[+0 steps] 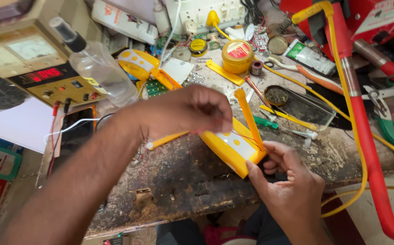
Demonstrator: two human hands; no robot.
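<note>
Hands meet over the front edge of the scarred, stained wooden workbench (pixel 179 172), both on a flat yellow plastic casing with pale dots (pixel 233 147). The right hand (pixel 292 181) pinches the casing's lower corner between thumb and fingers. The left hand (pixel 192 111) is closed on its upper end, fingertips blurred. A yellow plastic handle (pixel 248 115) rises from the casing between them. Near the back edge stand a clear plastic bottle (pixel 102 68) and a round yellow tin (pixel 237 55).
</note>
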